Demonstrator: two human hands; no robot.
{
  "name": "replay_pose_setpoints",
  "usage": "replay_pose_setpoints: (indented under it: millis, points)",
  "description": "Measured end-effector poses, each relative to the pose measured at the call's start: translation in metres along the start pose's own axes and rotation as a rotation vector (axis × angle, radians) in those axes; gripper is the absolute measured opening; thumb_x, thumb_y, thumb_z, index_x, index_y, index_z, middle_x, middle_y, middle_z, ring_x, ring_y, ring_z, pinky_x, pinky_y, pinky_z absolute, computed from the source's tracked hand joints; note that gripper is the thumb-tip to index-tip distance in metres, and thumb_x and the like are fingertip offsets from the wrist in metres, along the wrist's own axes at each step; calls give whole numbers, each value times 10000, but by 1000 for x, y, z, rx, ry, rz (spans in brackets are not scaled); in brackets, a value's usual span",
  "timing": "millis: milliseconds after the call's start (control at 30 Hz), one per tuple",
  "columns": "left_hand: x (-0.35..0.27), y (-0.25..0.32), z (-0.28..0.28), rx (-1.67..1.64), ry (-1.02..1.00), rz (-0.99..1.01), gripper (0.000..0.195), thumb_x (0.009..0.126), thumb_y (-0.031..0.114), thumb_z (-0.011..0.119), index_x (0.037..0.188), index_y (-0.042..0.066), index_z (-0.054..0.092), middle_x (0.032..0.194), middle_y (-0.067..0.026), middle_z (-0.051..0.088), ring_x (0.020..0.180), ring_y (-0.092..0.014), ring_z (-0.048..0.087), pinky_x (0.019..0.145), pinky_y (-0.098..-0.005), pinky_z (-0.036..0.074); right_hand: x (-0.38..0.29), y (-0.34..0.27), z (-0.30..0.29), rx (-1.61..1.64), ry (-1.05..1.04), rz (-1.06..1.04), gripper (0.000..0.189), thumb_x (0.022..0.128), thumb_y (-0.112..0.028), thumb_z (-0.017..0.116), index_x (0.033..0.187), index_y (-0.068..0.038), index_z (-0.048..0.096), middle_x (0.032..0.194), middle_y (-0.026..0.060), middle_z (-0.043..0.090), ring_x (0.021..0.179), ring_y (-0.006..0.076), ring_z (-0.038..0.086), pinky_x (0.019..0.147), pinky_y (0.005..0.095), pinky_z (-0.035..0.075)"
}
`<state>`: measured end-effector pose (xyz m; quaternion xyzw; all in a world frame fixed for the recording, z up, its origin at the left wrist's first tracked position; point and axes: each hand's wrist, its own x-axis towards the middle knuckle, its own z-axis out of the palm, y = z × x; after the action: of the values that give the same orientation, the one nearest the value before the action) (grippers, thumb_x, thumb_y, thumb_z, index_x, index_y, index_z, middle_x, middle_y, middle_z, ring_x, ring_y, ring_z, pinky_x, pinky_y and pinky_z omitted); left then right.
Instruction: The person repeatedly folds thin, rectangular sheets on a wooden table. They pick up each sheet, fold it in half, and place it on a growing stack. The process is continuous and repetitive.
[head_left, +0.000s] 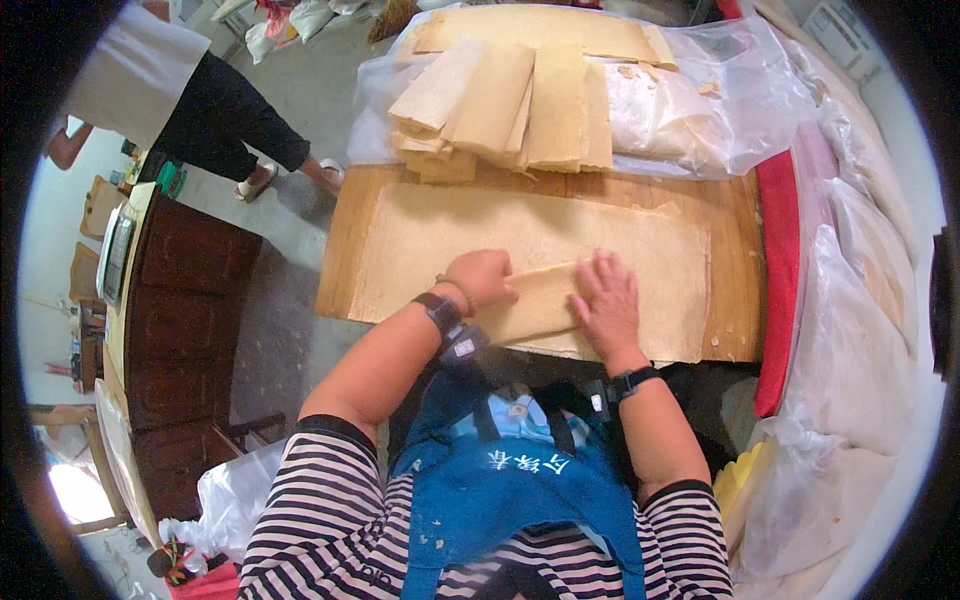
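A folded strip of thin tan sheet (540, 300) lies at the near edge of a broad, flat tan sheet (465, 225) on the wooden table. My left hand (480, 281) is closed on the strip's left end, its fingers curled under. My right hand (609, 300) lies palm down over the strip's right end, fingers spread and slightly blurred. Beyond them, folded tan strips (491, 97) are piled in overlapping layers at the table's far side. What the sheets are made of cannot be told for certain.
Clear plastic (750, 90) wraps more sheets at the far right. Red cloth (780, 277) and plastic-covered bundles (847, 322) line the right side. A person (217, 112) stands at the far left, near a dark wooden cabinet (187, 300). The wooden table's (735, 300) near edge is before me.
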<state>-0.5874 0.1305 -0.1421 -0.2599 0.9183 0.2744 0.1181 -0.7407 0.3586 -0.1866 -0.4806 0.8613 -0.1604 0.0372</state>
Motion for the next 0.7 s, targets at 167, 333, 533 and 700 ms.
replay_pose_setpoints:
  millis: [167,333,533,700]
  points:
    - [16,-4,-34,-452,-152,103,316,881,293,791,1077,48,756,962,-39,759,809,-145,664,774,-320,540,-5,63,-18,-27,166,251,594,993,-385,619,1535,-177,493,1659,131,365,1544,328,306,1262,539,202]
    - [73,9,-96,-916,211,26,287,947,244,757,1144,37,726,971,13,721,866,-86,654,790,-278,539,-10,75,-15,-161,155,250,590,978,-318,640,1527,-153,501,1630,156,383,1534,362,306,1256,539,218]
    - [199,28,-101,333,925,226,438,893,119,700,1318,37,636,1166,-119,688,1105,-282,662,931,-404,551,-5,70,-21,-143,110,274,614,954,-320,669,1522,-159,499,1628,163,378,1533,364,303,1252,544,224]
    - [205,39,-75,571,582,263,307,998,185,551,1244,37,656,1388,-202,611,1376,-359,525,1136,-446,435,-5,70,-22,-130,168,260,598,936,-323,689,1490,-158,534,1612,167,393,1515,361,330,1243,546,242]
